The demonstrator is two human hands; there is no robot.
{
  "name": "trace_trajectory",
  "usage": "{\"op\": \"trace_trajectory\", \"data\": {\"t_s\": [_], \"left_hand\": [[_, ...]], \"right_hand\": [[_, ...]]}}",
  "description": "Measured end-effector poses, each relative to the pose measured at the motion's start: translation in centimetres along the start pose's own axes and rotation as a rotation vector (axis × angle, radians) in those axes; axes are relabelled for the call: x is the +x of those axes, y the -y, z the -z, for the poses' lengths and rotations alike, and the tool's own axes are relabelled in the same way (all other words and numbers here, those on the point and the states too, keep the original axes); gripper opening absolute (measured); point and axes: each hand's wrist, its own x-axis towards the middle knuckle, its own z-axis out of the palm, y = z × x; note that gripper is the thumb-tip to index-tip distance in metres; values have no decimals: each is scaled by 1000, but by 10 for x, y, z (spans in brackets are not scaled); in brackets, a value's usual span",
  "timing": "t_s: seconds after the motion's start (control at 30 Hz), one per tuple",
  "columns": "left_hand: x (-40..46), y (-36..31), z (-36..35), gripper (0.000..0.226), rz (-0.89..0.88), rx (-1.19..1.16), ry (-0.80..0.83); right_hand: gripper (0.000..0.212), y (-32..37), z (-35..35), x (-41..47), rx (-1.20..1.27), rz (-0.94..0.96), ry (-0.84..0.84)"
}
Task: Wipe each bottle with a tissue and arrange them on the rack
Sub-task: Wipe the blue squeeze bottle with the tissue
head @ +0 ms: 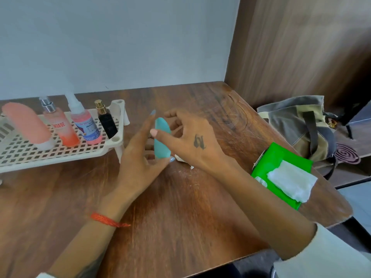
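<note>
I see the teal bottle (162,143) upright over the worktop (180,207) btwn both hands: left hand (138,155) fingers straight against it, right hand (190,141) fingers curled round it w/ bit of tissue (181,158) under. On rack (60,155), one pink bottle (64,129) reads "NUADE"; other labels too blurred.

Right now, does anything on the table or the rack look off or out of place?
Mostly tidy. Four bottles stand on the rack. One oddity: white specks and a scrap of tissue lie on the table under the right hand, beside the teal bottle. A loose tissue sheet sits on the green pack.
</note>
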Motion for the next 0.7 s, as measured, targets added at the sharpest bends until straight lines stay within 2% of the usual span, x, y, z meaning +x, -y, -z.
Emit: {"op": "trace_trajectory", "data": {"t_s": [0.1,0.23,0.37,0.7], "left_hand": [[3,2,1,108,70,8,21],[5,-9,10,112,186,-12,71],[6,-35,31,111,300,-40,121],[8,-54,97,95,404,-96,52]], "right_hand": [[31,6,3,12,-120,-16,108],[19,14,8,19,-210,-44,149],[16,35,23,27,-223,-69,222],[21,97,27,56,-246,3,384]]}}
